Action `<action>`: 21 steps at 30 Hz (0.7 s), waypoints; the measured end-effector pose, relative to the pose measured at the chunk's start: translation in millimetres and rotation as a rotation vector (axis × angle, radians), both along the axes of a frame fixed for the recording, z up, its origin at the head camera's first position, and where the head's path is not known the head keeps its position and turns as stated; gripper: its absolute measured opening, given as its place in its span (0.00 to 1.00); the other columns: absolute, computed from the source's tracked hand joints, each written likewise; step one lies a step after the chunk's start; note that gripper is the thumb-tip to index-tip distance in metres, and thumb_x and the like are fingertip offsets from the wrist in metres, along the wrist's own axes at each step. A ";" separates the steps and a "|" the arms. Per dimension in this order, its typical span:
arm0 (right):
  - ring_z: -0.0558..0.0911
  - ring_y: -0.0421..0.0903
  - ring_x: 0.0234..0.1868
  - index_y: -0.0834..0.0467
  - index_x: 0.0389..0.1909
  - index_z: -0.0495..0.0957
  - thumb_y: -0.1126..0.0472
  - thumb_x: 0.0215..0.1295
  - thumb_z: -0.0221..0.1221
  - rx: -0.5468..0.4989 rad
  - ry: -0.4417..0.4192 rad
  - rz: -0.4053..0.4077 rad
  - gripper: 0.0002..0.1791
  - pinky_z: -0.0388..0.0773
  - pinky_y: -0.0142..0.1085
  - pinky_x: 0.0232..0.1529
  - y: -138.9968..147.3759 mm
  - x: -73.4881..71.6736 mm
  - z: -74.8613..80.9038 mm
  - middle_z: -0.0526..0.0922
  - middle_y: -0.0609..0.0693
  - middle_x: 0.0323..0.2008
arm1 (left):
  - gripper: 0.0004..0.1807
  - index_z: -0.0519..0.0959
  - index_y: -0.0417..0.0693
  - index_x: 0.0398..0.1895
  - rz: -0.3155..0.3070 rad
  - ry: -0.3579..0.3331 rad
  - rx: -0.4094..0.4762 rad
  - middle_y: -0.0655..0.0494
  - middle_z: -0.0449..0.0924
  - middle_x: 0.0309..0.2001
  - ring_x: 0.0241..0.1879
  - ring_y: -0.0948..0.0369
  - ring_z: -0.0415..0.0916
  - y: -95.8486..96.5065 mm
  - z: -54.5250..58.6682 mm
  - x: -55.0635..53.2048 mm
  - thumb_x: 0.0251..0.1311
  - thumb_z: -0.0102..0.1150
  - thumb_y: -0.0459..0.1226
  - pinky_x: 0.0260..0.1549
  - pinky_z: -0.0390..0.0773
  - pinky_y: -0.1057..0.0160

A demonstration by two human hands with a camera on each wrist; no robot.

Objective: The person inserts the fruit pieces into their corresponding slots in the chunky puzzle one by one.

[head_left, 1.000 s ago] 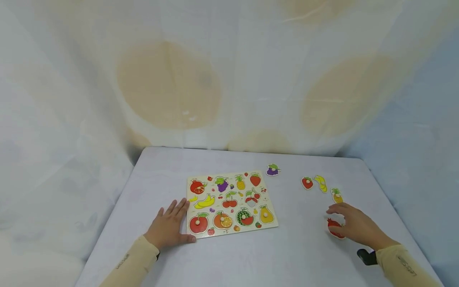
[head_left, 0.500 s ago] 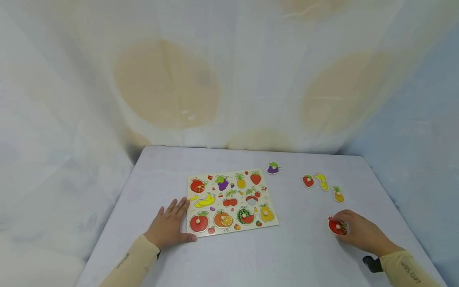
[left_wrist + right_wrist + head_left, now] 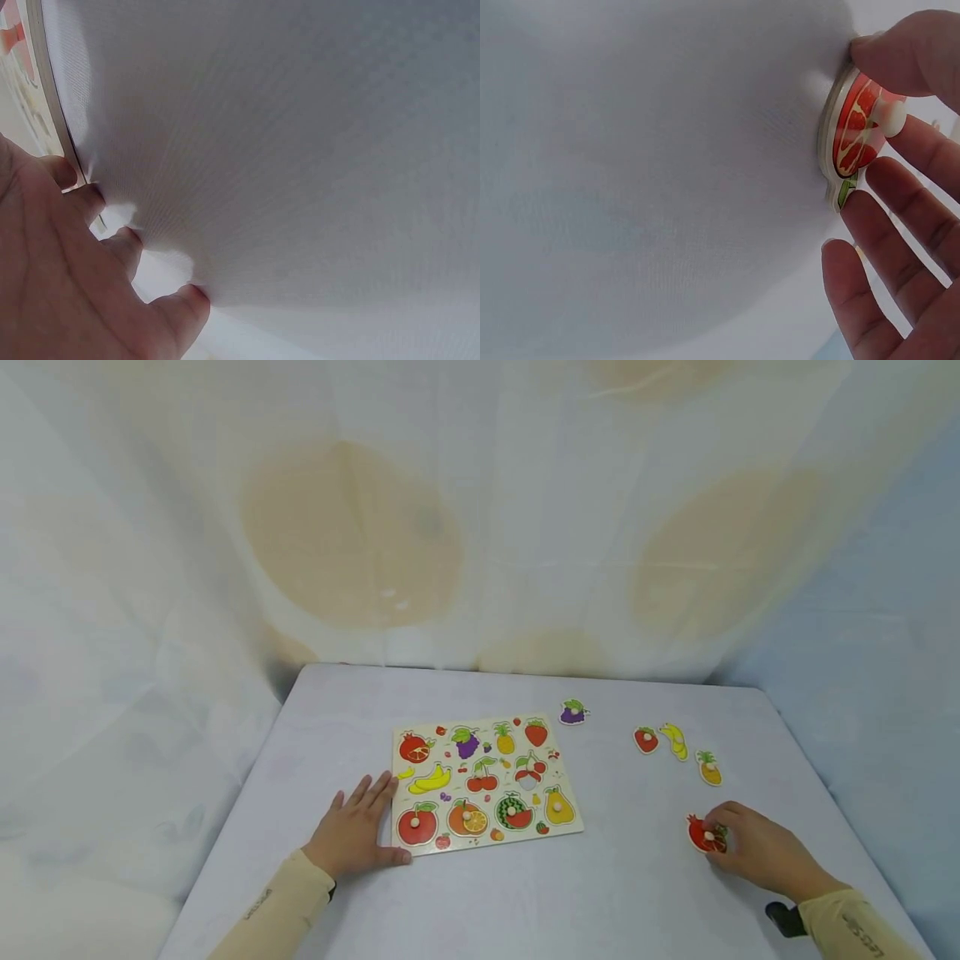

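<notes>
A red pomegranate puzzle piece (image 3: 699, 837) with a pale knob lies at the table's right side. My right hand (image 3: 771, 853) holds it by its edges, thumb on one side and fingers on the other. In the right wrist view the knob (image 3: 891, 118) stands up between thumb and fingers. My left hand (image 3: 351, 828) lies spread at the left edge of the fruit puzzle board (image 3: 566, 770), its fingertips touching table and board edge. Knobbed apple (image 3: 417, 825), orange (image 3: 467, 818), watermelon (image 3: 513, 812) and pear (image 3: 558, 807) pieces sit in the board's near row.
Loose on the white table (image 3: 510, 902) lie a grape piece (image 3: 573, 713) beyond the board, a strawberry piece (image 3: 646, 741), a banana piece (image 3: 675, 742) and a pineapple piece (image 3: 708, 768). A fabric curtain (image 3: 480, 568) hangs behind the table.
My right hand has drawn back slightly toward the right and closed its thumb and fingers around the pomegranate piece, which has turned a little. My left hand has stayed at the board.
</notes>
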State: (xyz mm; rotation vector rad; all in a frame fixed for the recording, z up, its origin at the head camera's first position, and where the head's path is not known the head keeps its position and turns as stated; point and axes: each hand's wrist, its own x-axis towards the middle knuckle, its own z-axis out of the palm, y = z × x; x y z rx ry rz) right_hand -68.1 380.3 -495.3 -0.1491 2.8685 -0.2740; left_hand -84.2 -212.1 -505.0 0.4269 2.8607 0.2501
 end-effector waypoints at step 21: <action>0.79 0.47 0.38 0.53 0.39 0.82 0.52 0.41 0.79 0.037 0.066 0.027 0.23 0.82 0.53 0.42 -1.2 3.9 -5.0 0.80 0.50 0.44 | 0.67 0.53 0.46 0.79 -0.004 0.013 -0.012 0.49 0.50 0.78 0.76 0.43 0.45 -1.0 -4.1 -1.2 0.41 0.67 0.71 0.66 0.50 0.31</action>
